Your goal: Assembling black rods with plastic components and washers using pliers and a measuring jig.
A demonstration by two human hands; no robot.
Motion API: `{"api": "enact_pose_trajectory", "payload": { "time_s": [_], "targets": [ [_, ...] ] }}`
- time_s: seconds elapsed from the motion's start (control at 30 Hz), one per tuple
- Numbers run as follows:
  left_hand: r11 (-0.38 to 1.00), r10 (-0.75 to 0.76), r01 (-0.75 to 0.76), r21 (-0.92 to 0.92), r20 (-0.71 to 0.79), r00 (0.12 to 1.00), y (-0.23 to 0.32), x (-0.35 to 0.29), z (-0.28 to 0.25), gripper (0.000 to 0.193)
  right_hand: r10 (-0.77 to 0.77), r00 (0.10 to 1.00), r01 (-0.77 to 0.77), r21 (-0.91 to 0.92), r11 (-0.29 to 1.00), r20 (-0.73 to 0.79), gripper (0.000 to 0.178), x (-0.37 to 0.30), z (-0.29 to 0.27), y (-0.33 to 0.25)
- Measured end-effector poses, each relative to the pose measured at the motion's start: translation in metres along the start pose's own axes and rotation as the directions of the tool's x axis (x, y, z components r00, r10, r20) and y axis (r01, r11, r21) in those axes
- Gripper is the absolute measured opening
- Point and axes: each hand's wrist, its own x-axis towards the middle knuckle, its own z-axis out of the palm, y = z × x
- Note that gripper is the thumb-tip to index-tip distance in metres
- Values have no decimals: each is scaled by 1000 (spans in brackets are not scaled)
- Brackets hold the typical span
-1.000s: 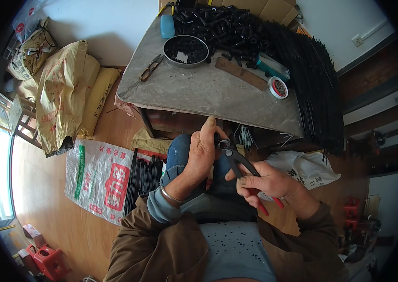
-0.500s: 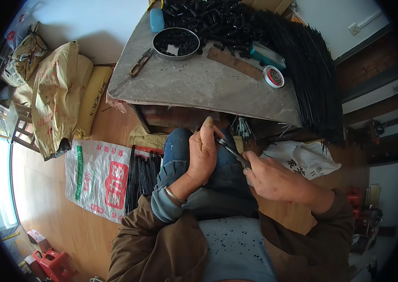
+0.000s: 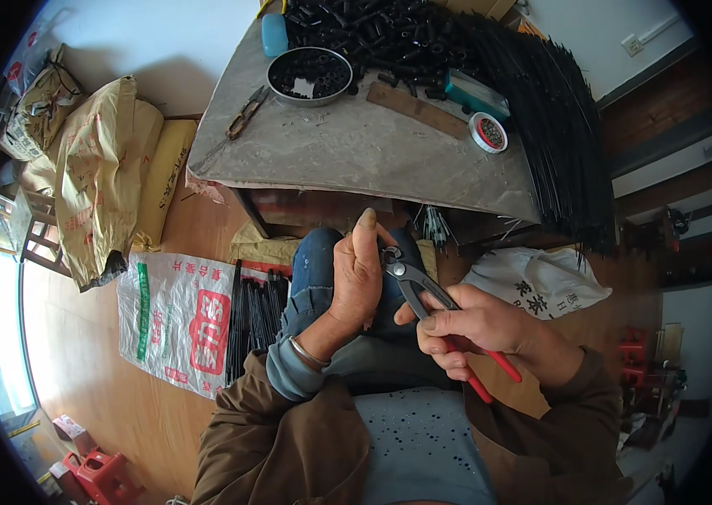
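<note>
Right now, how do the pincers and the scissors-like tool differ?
Position: the pincers are in the right hand; the scissors-like tool lies on the table, untouched.
Grips: the pincers' are bright red; the scissors-like tool's look brownish.
Direction: the pincers' head points up-left in view; the scissors-like tool's blades, up-right.
Shared: both are metal-ended hand tools.

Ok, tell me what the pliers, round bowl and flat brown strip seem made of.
Pliers: likely steel, dark with a shiny pivot; red grips smooth, probably plastic.
Bowl: probably metal, its rim silvery and glossy.
Strip: wood or rusted metal; its dull, patchy brown leaves it open.
</note>
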Motion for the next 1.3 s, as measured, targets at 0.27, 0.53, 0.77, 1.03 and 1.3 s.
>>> {"api": "enact_pose_trajectory", "payload": {
  "time_s": [0.27,0.53,0.77,1.03,1.3],
  "targets": [
    [986,-132,135,-96,36,991,-1,4,-5,58,-72,995,45,-316,948,-72,34,10,-10,2],
    [975,-191,194,-105,33,981,6,5,-7,59,-128,988,70,-485,872,-87,33,20,-25,11],
    [965,-239,247,-85,99,966,15,9,-9,61,-227,969,143,-532,835,-96,38,27,-27,15],
    [980,-191,196,-46,87,978,14,5,-7,60,-178,970,51,-573,818,-167,27,20,-22,6],
    [990,-144,144,9,152,978,13,-1,-1,60,54,998,-60,-238,969,-29,27,4,-40,-2]
  ]
}}
